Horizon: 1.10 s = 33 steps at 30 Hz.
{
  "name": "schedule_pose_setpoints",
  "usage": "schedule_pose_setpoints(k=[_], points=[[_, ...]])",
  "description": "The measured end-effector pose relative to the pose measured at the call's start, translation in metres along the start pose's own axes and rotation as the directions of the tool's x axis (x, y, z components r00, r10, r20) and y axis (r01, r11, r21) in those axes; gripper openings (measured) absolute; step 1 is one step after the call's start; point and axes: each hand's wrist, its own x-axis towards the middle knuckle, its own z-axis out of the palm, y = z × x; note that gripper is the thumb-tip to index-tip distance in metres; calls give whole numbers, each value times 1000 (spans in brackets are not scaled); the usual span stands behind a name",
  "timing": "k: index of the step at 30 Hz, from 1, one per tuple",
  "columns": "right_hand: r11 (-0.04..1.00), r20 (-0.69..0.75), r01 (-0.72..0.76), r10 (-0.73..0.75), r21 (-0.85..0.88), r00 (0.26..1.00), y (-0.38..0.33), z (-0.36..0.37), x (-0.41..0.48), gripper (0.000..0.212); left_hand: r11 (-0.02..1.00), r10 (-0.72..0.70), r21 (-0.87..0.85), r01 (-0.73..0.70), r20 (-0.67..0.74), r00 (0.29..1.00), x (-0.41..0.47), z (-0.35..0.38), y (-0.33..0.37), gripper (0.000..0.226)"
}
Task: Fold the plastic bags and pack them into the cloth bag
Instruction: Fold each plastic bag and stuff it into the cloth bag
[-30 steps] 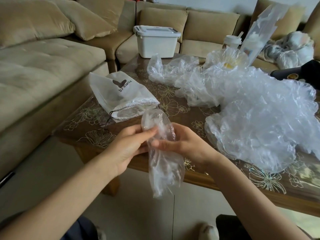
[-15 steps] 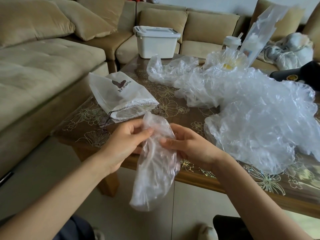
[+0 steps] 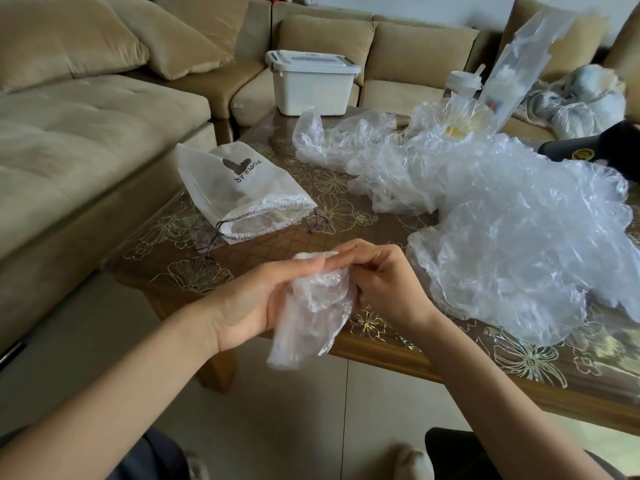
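Left grip point(image 3: 256, 299): bare hand, fingers curled round the upper part of one crumpled clear plastic bag point(image 3: 311, 320). It is grasping the bag, not slack.

Right grip point(image 3: 384, 282): bare hand, fingers bent, pinching the same bag at its top fold. Its fingertips meet the left ones there.

The bag's loose lower end hangs below both hands, past the near edge of the tabletop point(image 3: 284, 244). From my remote view it sits nearer to me than the cloth bag point(image 3: 235, 188), a little to that bag's right and apart from it.

Cloth bag: white, drawstring type, lying flat on the tabletop with its mouth gaping towards me. Dark cords trail from the mouth, and its upper face carries a dark print with lettering. I cannot tell whether anything lies inside.

Right of the cloth bag: a large heap of plastic bags point(image 3: 502, 230), clear and crinkled, spread across the tabletop to the frame's edge. Its nearest lobe comes close beside the right grip; I cannot tell if they touch.

Beyond the cloth bag: a white lidded box point(image 3: 311, 84). I cannot say whether it stands on the tabletop's far end or on the seat behind.

Beyond and right of the cloth bag: a lidded cup point(image 3: 462, 83), with a tall clear packet point(image 3: 519, 64) upright just beside it.

Left of the cloth bag: a tan sofa point(image 3: 86, 133), which also runs round behind it.

Far right of the cloth bag: a dark object point(image 3: 602, 147), only partly in view.
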Motion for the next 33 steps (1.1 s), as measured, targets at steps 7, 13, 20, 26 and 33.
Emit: schedule_pose_setpoints(k=[7, 13, 20, 26, 33], points=[[935, 86, 103, -78, -339, 993, -22, -13, -12, 54, 994, -102, -3, 107, -332, 938, 4, -7, -5, 18], [274, 429, 552, -399, -787, 810, 1, 20, -39, 38, 993, -118, -69, 100, -338, 934, 4, -6, -7, 34], [721, 207, 277, -186, -635, 960, 0, 12, -33, 25, 889, 333, 440, -130, -424, 842, 9, 3, -16, 21], [809, 163, 49, 58, -586, 985, -5, 9, -28, 29, 947, 183, 280, -156, -74, 980, 1, 7, -13, 41], [788, 124, 59, 22, -613, 992, -8, 9, -30, 44, 954, 162, 248, -167, 40, 986, -2, 2, -13, 53]])
